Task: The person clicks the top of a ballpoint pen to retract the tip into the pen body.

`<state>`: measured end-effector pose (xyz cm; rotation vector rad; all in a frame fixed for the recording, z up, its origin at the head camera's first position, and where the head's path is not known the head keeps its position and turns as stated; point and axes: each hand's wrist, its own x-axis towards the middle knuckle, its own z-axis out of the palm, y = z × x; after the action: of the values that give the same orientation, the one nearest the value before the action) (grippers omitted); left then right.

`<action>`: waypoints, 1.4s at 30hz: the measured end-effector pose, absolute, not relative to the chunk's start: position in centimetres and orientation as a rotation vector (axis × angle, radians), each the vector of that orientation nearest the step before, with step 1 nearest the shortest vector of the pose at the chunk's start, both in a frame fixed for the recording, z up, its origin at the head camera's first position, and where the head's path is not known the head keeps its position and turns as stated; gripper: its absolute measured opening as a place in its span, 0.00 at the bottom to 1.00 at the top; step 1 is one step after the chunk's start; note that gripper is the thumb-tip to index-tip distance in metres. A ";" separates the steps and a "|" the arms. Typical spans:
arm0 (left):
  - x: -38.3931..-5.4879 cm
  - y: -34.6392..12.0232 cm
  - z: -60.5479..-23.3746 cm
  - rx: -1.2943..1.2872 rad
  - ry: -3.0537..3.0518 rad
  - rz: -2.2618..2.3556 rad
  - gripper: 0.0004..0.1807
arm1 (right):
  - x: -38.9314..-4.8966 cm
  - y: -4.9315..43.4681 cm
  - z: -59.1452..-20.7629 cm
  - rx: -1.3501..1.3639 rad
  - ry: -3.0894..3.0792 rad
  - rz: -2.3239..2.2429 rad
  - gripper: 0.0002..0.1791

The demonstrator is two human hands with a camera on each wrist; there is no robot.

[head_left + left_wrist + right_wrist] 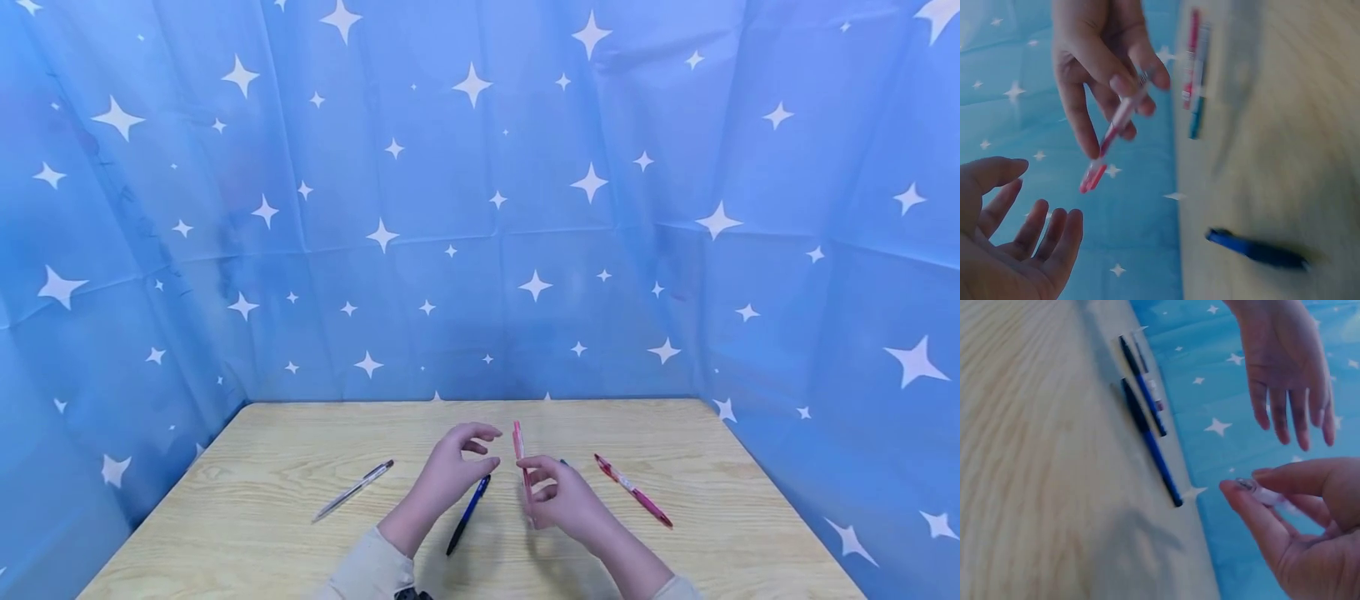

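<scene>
My right hand (pixel 562 498) pinches a pink pen (pixel 519 446) between thumb and fingers, holding it raised above the table with one end pointing away from me. In the right wrist view, the pen's clear end (pixel 1266 495) sticks out between thumb and forefinger. My left hand (pixel 453 462) holds nothing; its loosely bent fingers are spread apart from the thumb, facing the pen's far end across a small gap. Below that hand lies a blue pen (pixel 468 515) with a black grip, partly overlapped by the thumb in the head view.
Left on the wooden table (pixel 285 433) is a clear pen (pixel 352 492). A red-pink pen (pixel 633 490) lies at right, beside a teal-ended pen (pixel 1199 94) mostly hidden behind my right hand in the head view. Two blue-black pens (pixel 1150 444) show in the right wrist view. A starry blue curtain (pixel 480 208) surrounds the table.
</scene>
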<state>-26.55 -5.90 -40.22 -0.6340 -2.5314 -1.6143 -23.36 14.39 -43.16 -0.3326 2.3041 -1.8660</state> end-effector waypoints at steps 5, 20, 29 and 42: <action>-26.5 -6.8 -41.4 -0.662 -2.650 -1.541 0.15 | -23.6 15.1 -44.3 -0.296 2.322 -1.738 0.34; -26.3 -8.5 -43.3 -0.726 -2.809 -1.454 0.13 | -24.6 16.0 -46.1 -0.383 2.575 -1.343 0.30; -25.7 -9.8 -44.0 -0.749 -2.836 -1.399 0.14 | -24.9 15.8 -46.4 -0.420 2.585 -1.269 0.29; -25.9 -11.5 -43.5 -0.730 -2.920 -1.346 0.23 | -24.7 15.5 -46.0 -0.469 2.631 -1.173 0.25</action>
<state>-25.94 -11.48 -43.53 -0.7296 -2.9202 -1.3457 -24.75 15.47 -45.99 -0.4687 2.6312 -1.1730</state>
